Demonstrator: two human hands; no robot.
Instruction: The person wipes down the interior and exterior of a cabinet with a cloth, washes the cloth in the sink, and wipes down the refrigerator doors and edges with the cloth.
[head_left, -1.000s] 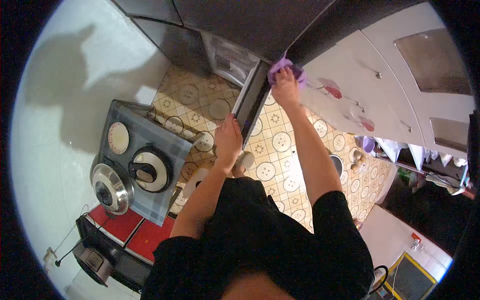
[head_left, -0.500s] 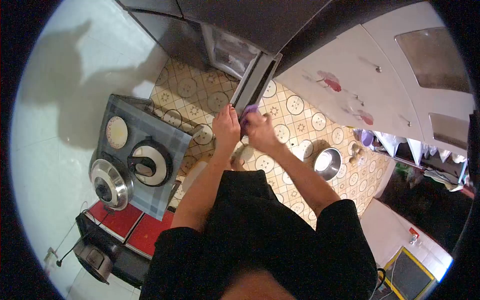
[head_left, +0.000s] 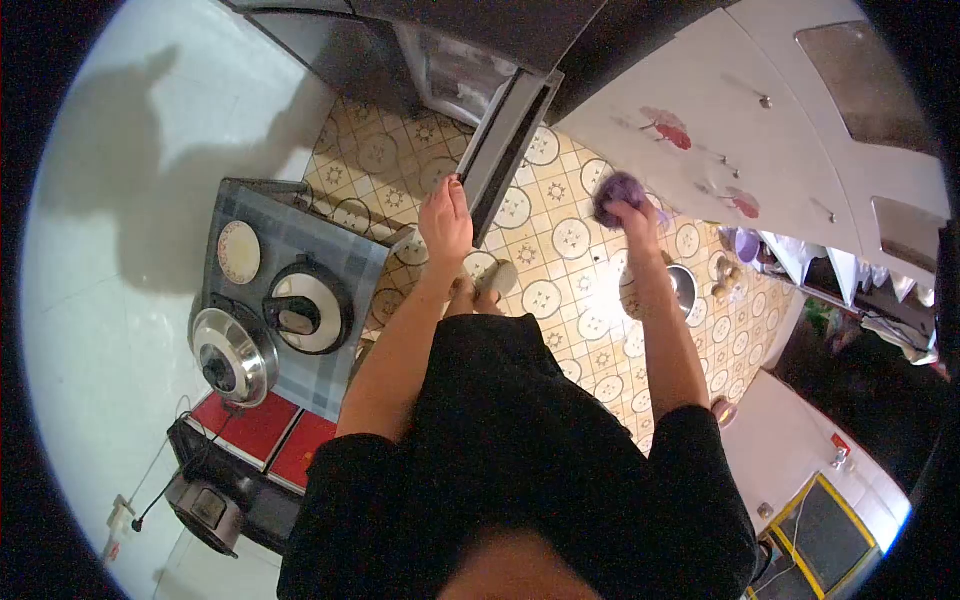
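Observation:
My left hand (head_left: 447, 222) is at the outer edge of the open refrigerator door (head_left: 508, 150), its fingers closed against the door's side. Bunched in my right hand (head_left: 640, 222) is a purple cloth (head_left: 617, 197), held out to the right, apart from the door and above the tiled floor. A frosty-looking interior (head_left: 455, 75) shows behind the door. Below my right forearm, which partly hides it, a metal basin (head_left: 683, 290) stands on the floor.
To the left, a table with a checked cloth (head_left: 365, 275) bears a plate (head_left: 239, 252), a lidded cooker (head_left: 310, 310) and a lidded metal pot (head_left: 235, 355). White cabinets (head_left: 700, 130) line the right. My feet (head_left: 490, 285) are below me on patterned tiles.
My right hand has moved away from the door edge to the right, carrying the purple cloth. My left hand stays at the door. The view has shifted slightly.

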